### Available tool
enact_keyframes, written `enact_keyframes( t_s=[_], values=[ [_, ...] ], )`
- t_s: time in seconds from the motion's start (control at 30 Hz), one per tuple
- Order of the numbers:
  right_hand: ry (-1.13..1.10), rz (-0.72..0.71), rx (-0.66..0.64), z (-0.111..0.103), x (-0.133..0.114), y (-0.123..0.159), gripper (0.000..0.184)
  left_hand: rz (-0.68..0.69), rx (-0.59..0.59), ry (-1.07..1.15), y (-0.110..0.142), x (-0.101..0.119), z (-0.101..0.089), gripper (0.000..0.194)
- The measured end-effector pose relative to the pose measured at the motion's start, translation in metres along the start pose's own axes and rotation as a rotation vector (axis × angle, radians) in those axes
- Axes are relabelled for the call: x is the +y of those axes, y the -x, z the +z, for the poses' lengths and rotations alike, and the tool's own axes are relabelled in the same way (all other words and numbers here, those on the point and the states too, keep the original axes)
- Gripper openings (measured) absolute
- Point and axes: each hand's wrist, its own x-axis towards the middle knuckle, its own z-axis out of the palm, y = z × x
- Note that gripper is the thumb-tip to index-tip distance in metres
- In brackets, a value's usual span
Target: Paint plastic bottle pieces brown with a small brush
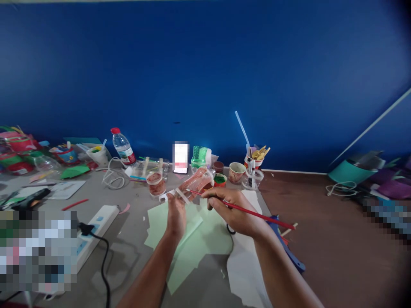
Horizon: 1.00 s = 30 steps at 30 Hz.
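Observation:
My left hand (176,216) is wrapped round the near end of a clear plastic bottle (199,179), which lies tilted and is smeared with reddish paint. In my right hand (237,209) is a long red paintbrush (266,217), pinched near its front part. The brush's tip reaches the side of the bottle; whether it touches cannot be made out. Pale green paper (189,269) lies under both hands, with white paper (242,269) beneath my right forearm. Just beyond the bottle stand a small tub of green paint (220,180) and a paint-stained paper cup (237,173).
A clear tub with reddish paint (156,185) stands left of the bottle. Behind are a lit phone (180,158), a water bottle (122,147) and a cup of wooden cutlery (257,159). A power strip (98,226) with a black cable lies at left, blue scissors-like handles (290,252) at right.

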Motion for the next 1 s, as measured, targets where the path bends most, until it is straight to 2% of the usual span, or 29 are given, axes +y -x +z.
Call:
enact_keyframes(
  t_s=[0.1,0.27,0.47,0.57,0.67,0.8,0.9,1.0],
  values=[
    [-0.001,0.008,0.007,0.003,-0.001,-0.001,0.026,-0.006,0.01,0.015,0.0,0.002,0.002,0.07],
    [0.055,-0.057,-0.014,0.007,-0.001,-0.001,0.03,-0.043,0.01,0.044,-0.001,0.003,0.001,0.075],
    [0.086,-0.049,-0.082,-0.01,-0.004,0.006,0.029,-0.061,0.009,0.057,-0.001,0.003,-0.001,0.073],
    [0.094,-0.044,-0.046,-0.017,-0.008,0.009,0.028,-0.041,-0.034,0.038,0.0,0.004,0.0,0.073],
    [0.076,-0.029,0.002,-0.013,-0.009,0.008,0.027,-0.02,-0.053,0.003,0.002,0.004,0.001,0.073],
    [0.073,-0.053,-0.033,-0.007,-0.007,0.005,0.028,-0.017,-0.034,-0.04,0.002,0.003,0.0,0.074],
    [0.083,-0.023,-0.056,-0.013,-0.005,0.007,0.027,-0.02,-0.031,-0.048,0.001,0.002,0.0,0.076],
    [0.074,0.008,-0.017,-0.018,-0.007,0.009,0.027,-0.008,-0.052,-0.058,0.001,0.001,0.001,0.077]
  ],
)
